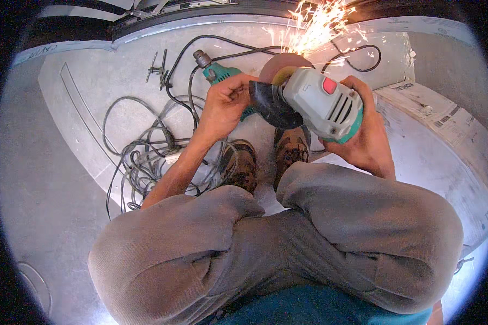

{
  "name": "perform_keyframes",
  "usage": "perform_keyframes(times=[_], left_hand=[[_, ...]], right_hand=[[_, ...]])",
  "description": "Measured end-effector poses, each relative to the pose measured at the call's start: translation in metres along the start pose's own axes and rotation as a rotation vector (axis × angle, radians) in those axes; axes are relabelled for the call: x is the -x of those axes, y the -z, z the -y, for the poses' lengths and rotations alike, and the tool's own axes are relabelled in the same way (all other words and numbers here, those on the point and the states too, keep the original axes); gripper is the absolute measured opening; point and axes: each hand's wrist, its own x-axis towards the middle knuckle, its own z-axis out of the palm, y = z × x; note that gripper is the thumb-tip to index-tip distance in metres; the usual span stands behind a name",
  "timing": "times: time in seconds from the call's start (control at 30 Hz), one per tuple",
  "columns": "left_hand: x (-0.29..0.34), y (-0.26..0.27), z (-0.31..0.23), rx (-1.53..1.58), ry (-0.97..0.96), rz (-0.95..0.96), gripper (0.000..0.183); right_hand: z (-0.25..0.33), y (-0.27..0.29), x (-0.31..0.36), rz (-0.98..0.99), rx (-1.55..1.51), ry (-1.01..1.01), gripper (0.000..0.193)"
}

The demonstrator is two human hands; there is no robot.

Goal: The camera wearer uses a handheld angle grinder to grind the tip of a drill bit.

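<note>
My right hand (363,135) is wrapped round a grey and teal angle grinder (322,103) with a red button, held above my shoes. Its reddish-brown disc (279,66) points away from me, and bright sparks (322,27) stream off the disc's far side. My left hand (225,105) is closed, with its fingertips at the black guard (276,108) beside the disc. Whether those fingers grip the guard or a small piece is hidden. Just behind the left hand, a teal drill (217,70) lies on the pale floor, partly covered by that hand.
Tangled dark cables (146,157) lie left of my shoes (290,149). A thin T-shaped metal tool (158,70) sits at the far left. Along the right stands a worn carton (434,114) with a label. A dark metal frame (184,11) runs across the far edge, near the sparks.
</note>
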Motion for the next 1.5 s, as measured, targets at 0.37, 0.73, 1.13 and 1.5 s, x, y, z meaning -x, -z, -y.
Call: perform_keyframes(times=[0.37, 0.73, 1.13, 1.5], left_hand=[[-0.012, 0.016, 0.011, 0.256, 0.02, -0.069, 0.024], [-0.008, 0.021, 0.011, 0.307, 0.068, -0.055, 0.027], [-0.007, 0.02, 0.015, 0.288, 0.025, -0.083, 0.029], [-0.008, 0.018, 0.009, 0.345, 0.021, -0.06, 0.022]], right_hand=[[-0.004, 0.004, 0.004, -0.015, 0.02, -0.008, 0.088], [-0.003, -0.004, 0.004, -0.013, -0.059, 0.005, 0.089], [-0.004, -0.006, 0.005, -0.02, -0.029, 0.004, 0.089], [-0.002, -0.003, 0.003, -0.046, 0.028, 0.127, 0.082]])
